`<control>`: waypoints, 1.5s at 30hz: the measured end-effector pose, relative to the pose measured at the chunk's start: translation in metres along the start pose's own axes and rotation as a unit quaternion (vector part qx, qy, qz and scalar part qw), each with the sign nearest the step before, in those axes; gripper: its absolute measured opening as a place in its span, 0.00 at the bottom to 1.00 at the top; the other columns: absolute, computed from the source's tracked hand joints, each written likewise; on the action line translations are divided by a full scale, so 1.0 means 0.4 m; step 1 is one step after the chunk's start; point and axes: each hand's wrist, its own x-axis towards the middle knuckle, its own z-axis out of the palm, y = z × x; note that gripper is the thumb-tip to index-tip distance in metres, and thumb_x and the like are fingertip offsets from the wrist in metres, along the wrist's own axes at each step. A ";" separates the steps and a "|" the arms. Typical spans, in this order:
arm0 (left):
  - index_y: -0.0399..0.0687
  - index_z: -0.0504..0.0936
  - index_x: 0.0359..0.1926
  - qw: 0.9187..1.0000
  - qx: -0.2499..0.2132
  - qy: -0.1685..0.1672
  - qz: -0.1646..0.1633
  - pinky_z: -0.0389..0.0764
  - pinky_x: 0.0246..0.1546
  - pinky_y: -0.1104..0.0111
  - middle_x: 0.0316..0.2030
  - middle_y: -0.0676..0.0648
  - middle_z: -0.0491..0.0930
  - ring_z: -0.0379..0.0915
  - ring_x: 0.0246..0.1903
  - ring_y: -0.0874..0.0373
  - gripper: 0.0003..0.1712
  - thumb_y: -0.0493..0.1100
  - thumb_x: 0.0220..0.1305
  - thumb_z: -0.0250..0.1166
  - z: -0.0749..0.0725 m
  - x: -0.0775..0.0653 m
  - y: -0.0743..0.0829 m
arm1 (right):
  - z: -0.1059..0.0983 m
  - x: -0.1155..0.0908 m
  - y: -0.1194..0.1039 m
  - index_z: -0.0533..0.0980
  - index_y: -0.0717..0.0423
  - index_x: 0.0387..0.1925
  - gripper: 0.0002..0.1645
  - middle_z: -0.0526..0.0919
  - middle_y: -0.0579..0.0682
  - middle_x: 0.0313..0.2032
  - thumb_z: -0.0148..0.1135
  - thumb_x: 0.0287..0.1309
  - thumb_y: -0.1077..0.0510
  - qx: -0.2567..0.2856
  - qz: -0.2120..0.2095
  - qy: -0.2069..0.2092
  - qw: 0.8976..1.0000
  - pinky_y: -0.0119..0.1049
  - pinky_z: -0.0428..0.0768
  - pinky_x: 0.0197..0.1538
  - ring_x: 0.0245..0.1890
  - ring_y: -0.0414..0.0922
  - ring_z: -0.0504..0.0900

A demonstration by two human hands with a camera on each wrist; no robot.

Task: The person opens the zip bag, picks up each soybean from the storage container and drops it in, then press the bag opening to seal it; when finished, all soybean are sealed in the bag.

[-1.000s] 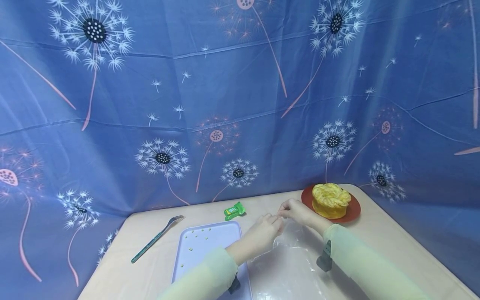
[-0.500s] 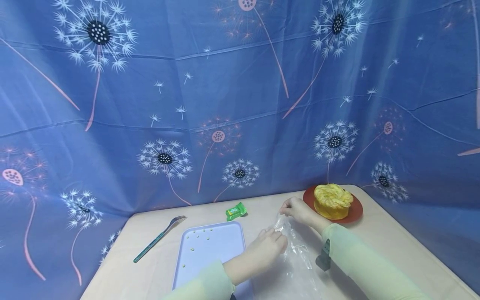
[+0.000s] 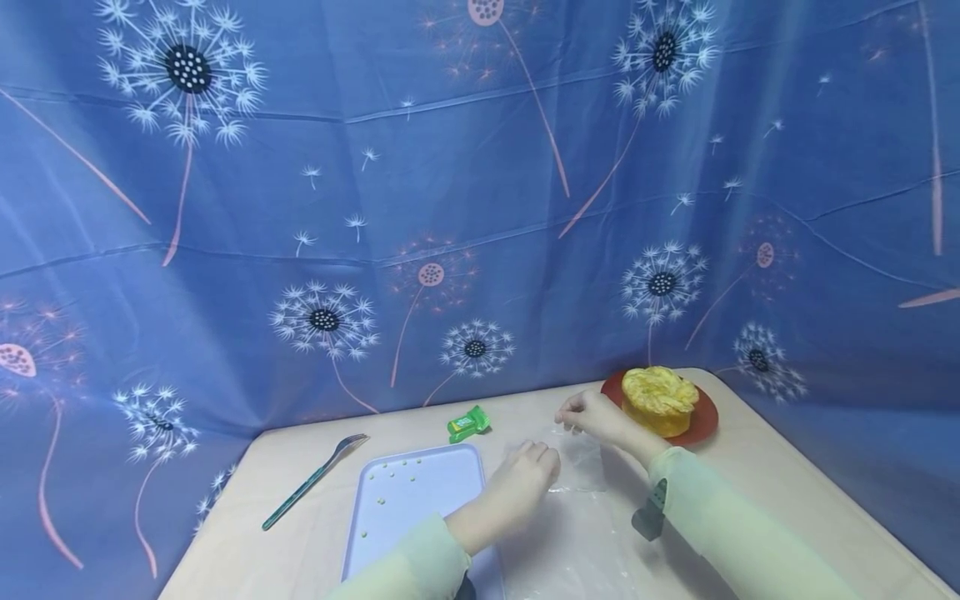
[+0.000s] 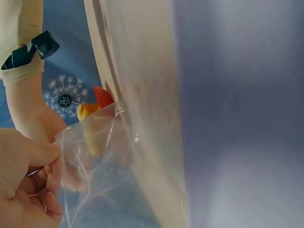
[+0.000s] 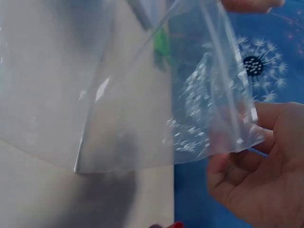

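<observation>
A big blue cloth [image 3: 480,192] with puffy flowers is hanging behind everything, at twelve o'clock. A pale table [image 3: 292,450] is standing in front of it. At five o'clock in the head view, a clear bag [image 5: 156,104] is stretching over the table. A light purple tray [image 3: 427,508] is lying beside it, at nine o'clock. A red plate [image 3: 707,417] is sitting at the bag's two o'clock, and yellow bread [image 3: 663,398] is resting on it. The left hand [image 3: 519,485] is pinching the bag's edge. The right hand [image 3: 592,417], at its two o'clock, is pinching the edge near a corner. A fork [image 3: 303,488] is lying at the tray's ten o'clock, pointing to two. A green packet [image 3: 468,425] is lying at the tray's one o'clock. Tiny dots [image 3: 381,502] are showing on the tray, mostly toward eleven.
</observation>
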 end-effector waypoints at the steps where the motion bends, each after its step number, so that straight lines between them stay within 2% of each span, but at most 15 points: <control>1: 0.52 0.73 0.32 1.000 -0.003 -0.002 -0.003 0.70 0.36 0.75 0.29 0.57 0.69 0.65 0.32 0.64 0.16 0.29 0.50 0.68 0.001 0.000 -0.001 | -0.002 -0.004 -0.006 0.84 0.64 0.36 0.07 0.85 0.50 0.30 0.64 0.65 0.63 0.013 0.002 -0.007 1.000 0.40 0.83 0.35 0.29 0.47 0.84; 5: 0.53 0.72 0.30 1.000 -0.021 0.008 -0.017 0.69 0.35 0.75 0.28 0.57 0.68 0.64 0.31 0.64 0.17 0.28 0.48 0.67 0.007 0.000 -0.004 | -0.006 -0.025 -0.022 0.81 0.68 0.40 0.09 0.85 0.55 0.38 0.64 0.66 0.63 0.078 0.010 -0.032 0.996 0.47 0.85 0.42 0.37 0.56 0.86; 9: 0.52 0.71 0.29 0.998 -0.046 0.026 -0.029 0.68 0.34 0.75 0.27 0.57 0.67 0.63 0.29 0.64 0.17 0.27 0.48 0.65 0.009 0.004 -0.006 | -0.012 -0.049 -0.023 0.82 0.68 0.41 0.08 0.85 0.57 0.39 0.65 0.64 0.65 0.101 0.005 -0.035 0.994 0.47 0.84 0.44 0.40 0.54 0.85; 14: 0.50 0.72 0.29 0.997 -0.061 0.029 -0.047 0.69 0.33 0.74 0.27 0.56 0.69 0.65 0.29 0.62 0.14 0.28 0.53 0.65 0.008 0.012 -0.006 | -0.023 -0.077 -0.035 0.86 0.63 0.38 0.06 0.88 0.54 0.38 0.68 0.58 0.66 0.046 -0.004 -0.031 0.998 0.41 0.82 0.43 0.39 0.46 0.84; 18: 0.50 0.73 0.29 0.996 -0.060 0.024 -0.059 0.70 0.35 0.74 0.27 0.56 0.69 0.66 0.30 0.62 0.13 0.29 0.54 0.66 0.009 0.017 -0.006 | -0.023 -0.088 -0.044 0.87 0.61 0.34 0.07 0.88 0.53 0.37 0.68 0.53 0.69 -0.009 -0.010 -0.024 1.000 0.41 0.82 0.41 0.39 0.48 0.84; 21: 0.51 0.74 0.30 0.996 -0.063 0.021 -0.067 0.71 0.36 0.74 0.27 0.56 0.70 0.67 0.30 0.63 0.13 0.30 0.56 0.67 0.008 0.018 -0.006 | -0.015 -0.088 -0.040 0.87 0.61 0.35 0.10 0.88 0.53 0.38 0.66 0.49 0.72 -0.018 -0.004 -0.018 1.000 0.40 0.81 0.39 0.37 0.47 0.84; 24: 0.50 0.76 0.33 0.992 -0.092 0.018 -0.085 0.73 0.38 0.73 0.30 0.56 0.73 0.70 0.34 0.63 0.10 0.34 0.59 0.69 0.004 0.015 -0.010 | -0.005 -0.085 -0.029 0.86 0.62 0.38 0.14 0.88 0.54 0.38 0.64 0.48 0.74 -0.011 0.003 -0.015 1.000 0.37 0.80 0.35 0.32 0.44 0.82; 27: 0.48 0.78 0.39 0.980 -0.157 0.032 -0.118 0.76 0.42 0.71 0.36 0.54 0.76 0.74 0.39 0.60 0.09 0.37 0.61 0.71 -0.014 0.011 -0.024 | 0.001 -0.083 -0.017 0.86 0.62 0.41 0.18 0.88 0.55 0.39 0.62 0.48 0.74 -0.007 0.001 -0.012 1.000 0.35 0.77 0.31 0.29 0.43 0.80; 31: 0.46 0.79 0.43 0.949 -0.254 0.069 -0.175 0.79 0.45 0.65 0.40 0.50 0.78 0.77 0.43 0.54 0.09 0.36 0.63 0.69 -0.058 0.001 -0.075 | 0.005 -0.083 -0.007 0.86 0.62 0.44 0.22 0.88 0.57 0.42 0.60 0.46 0.75 0.001 -0.010 -0.009 1.000 0.36 0.77 0.31 0.32 0.46 0.81; 34: 0.44 0.80 0.43 0.926 -0.296 0.071 -0.223 0.79 0.42 0.63 0.38 0.50 0.79 0.78 0.40 0.53 0.07 0.36 0.65 0.67 -0.087 -0.022 -0.136 | 0.009 -0.085 -0.003 0.85 0.62 0.46 0.24 0.87 0.56 0.44 0.58 0.45 0.76 0.011 -0.013 -0.012 1.000 0.37 0.78 0.33 0.38 0.49 0.84; 37: 0.44 0.83 0.45 0.905 -0.318 0.053 -0.277 0.79 0.37 0.64 0.35 0.52 0.80 0.78 0.36 0.56 0.07 0.36 0.67 0.66 -0.102 -0.061 -0.203 | 0.013 -0.088 0.000 0.85 0.63 0.47 0.26 0.87 0.57 0.44 0.57 0.45 0.76 0.020 -0.009 -0.014 1.000 0.38 0.79 0.35 0.40 0.50 0.84; 41: 0.45 0.85 0.45 0.883 -0.324 0.034 -0.337 0.79 0.34 0.63 0.32 0.53 0.82 0.77 0.33 0.58 0.07 0.36 0.66 0.66 -0.102 -0.129 -0.292 | 0.017 -0.086 0.001 0.84 0.64 0.48 0.28 0.87 0.58 0.45 0.54 0.44 0.77 0.022 -0.010 -0.020 0.999 0.38 0.80 0.36 0.41 0.51 0.85; 42: 0.45 0.85 0.44 0.879 -0.323 0.028 -0.350 0.79 0.34 0.63 0.31 0.53 0.82 0.77 0.33 0.58 0.07 0.36 0.66 0.66 -0.102 -0.144 -0.312 | 0.016 -0.086 0.001 0.84 0.64 0.48 0.28 0.87 0.58 0.46 0.53 0.44 0.77 0.023 -0.013 -0.020 0.999 0.38 0.81 0.36 0.41 0.51 0.85; 45: 0.43 0.86 0.44 0.876 -0.300 0.006 -0.377 0.79 0.33 0.62 0.29 0.53 0.81 0.77 0.31 0.59 0.06 0.37 0.66 0.68 -0.097 -0.181 -0.365 | 0.007 -0.083 0.005 0.84 0.65 0.49 0.30 0.87 0.58 0.47 0.51 0.43 0.78 0.028 -0.020 -0.018 0.999 0.38 0.81 0.37 0.42 0.52 0.85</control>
